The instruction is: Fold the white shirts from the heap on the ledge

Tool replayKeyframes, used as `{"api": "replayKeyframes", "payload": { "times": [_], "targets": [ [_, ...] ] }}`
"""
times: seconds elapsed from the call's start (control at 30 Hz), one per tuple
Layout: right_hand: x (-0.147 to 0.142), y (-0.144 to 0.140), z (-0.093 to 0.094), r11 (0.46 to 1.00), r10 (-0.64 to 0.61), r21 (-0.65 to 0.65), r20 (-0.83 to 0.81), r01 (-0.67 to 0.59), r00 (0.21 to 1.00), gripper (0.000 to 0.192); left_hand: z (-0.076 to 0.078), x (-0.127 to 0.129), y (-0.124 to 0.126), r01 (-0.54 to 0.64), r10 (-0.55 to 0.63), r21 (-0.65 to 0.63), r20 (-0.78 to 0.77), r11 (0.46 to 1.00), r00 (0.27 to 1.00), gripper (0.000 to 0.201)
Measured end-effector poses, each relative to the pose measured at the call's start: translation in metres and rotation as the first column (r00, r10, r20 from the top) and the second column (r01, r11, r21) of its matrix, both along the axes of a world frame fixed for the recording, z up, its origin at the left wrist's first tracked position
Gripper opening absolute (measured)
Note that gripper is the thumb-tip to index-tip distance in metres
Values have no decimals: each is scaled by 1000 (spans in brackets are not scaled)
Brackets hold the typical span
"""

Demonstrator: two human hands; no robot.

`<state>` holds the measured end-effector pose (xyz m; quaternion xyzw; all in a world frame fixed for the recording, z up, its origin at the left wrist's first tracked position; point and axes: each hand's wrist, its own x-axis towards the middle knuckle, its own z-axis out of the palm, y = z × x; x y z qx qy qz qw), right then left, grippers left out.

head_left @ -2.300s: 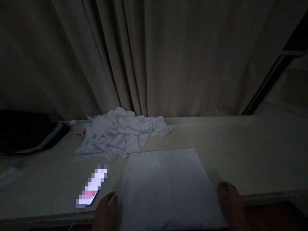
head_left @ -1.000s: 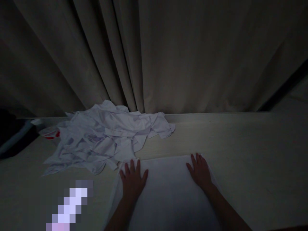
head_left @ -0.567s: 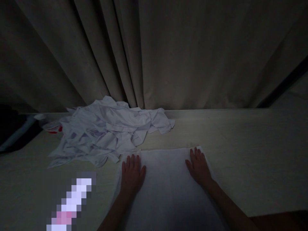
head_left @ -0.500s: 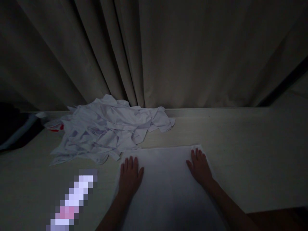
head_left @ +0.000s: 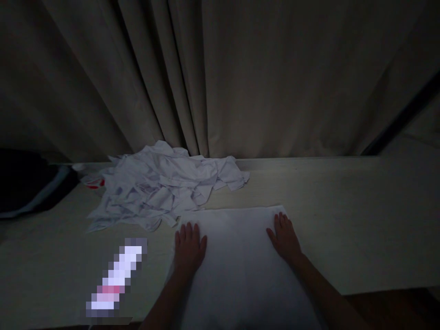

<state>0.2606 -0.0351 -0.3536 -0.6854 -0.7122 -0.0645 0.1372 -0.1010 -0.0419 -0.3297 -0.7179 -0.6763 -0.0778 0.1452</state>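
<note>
Sheet [head_left: 237,270], one, white, smooth, straight-edged, spread flat on pale bench [head_left: 343,220]. On it, two: left hand [head_left: 188,250] near far left corner, right hand [head_left: 286,238] near far right corner; each grip opened out, palm down, fingers slightly parted, nothing grasped. One crumpled white fabric heap [head_left: 165,183] behind (pieces too tangled to count). One glowing oblong [head_left: 117,277], pixelated, left of sheet. Pleated curtain [head_left: 275,82] beyond.
</note>
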Motion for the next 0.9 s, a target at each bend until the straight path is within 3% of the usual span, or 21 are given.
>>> {"api": "replayKeyframes", "payload": {
  "times": [0.17,0.37,0.9],
  "targets": [
    [2,-35,-11,1000,23,-2,-9,-23,1000,75,-5,-8,-34,37,-37,-10,-38,999,999,59],
    [19,-44,-31,1000,13,-18,-25,-13,1000,74,-16,-18,-34,-16,15,-47,-24,999,1000,59],
    [17,-38,-18,995,7,-97,-9,-7,1000,78,-9,-11,-33,-38,37,-53,-31,998,999,60]
  ]
}}
